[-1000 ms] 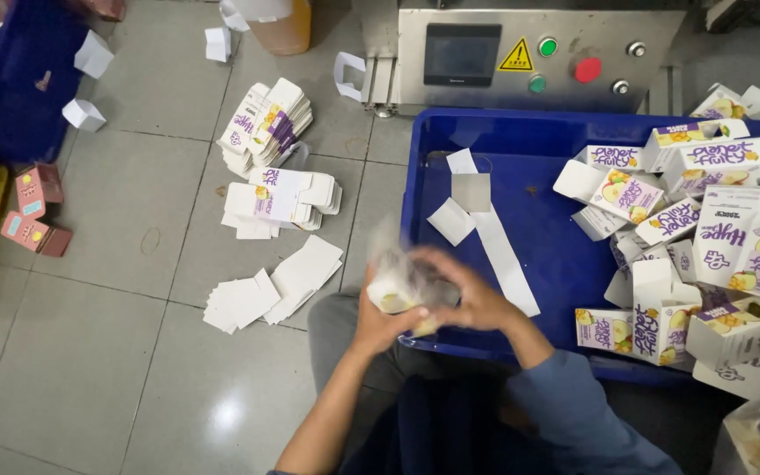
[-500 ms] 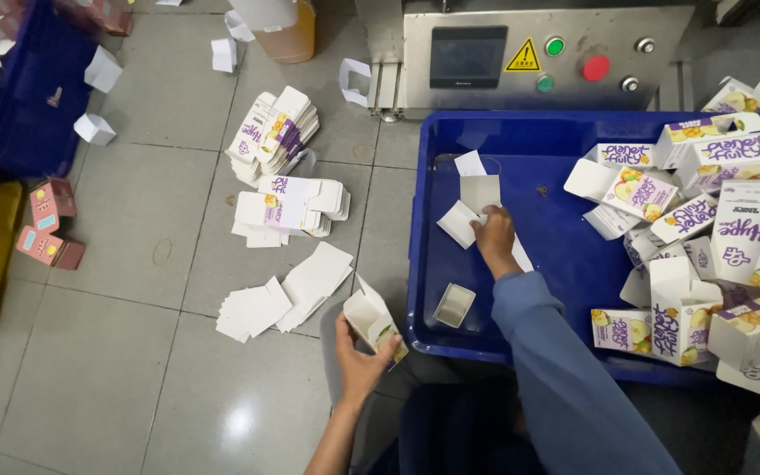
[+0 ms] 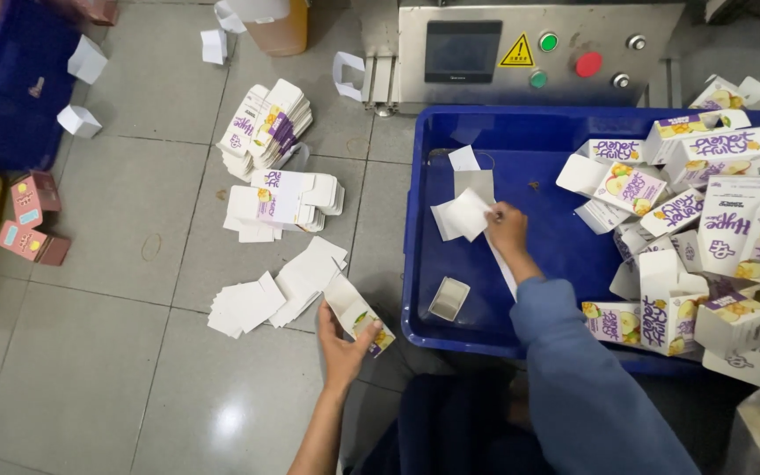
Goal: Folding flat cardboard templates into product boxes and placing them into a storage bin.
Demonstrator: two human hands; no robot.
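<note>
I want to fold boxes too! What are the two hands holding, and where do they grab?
The left hand holds an open carton by its lower end. The right hand pinches a white paper piece at its right edge.

crate [image 3: 424, 264]: blue | cartons [image 3: 732, 229]: white, purple, fruit print | floor [image 3: 116, 264]: grey

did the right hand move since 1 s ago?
Yes. The right hand went from in front of the body, by the left hand, out over the blue bin towards the machine, and now pinches a white card piece.

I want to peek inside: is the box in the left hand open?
Open. The box in the left hand shows its raised flap and hollow white inside.
</note>
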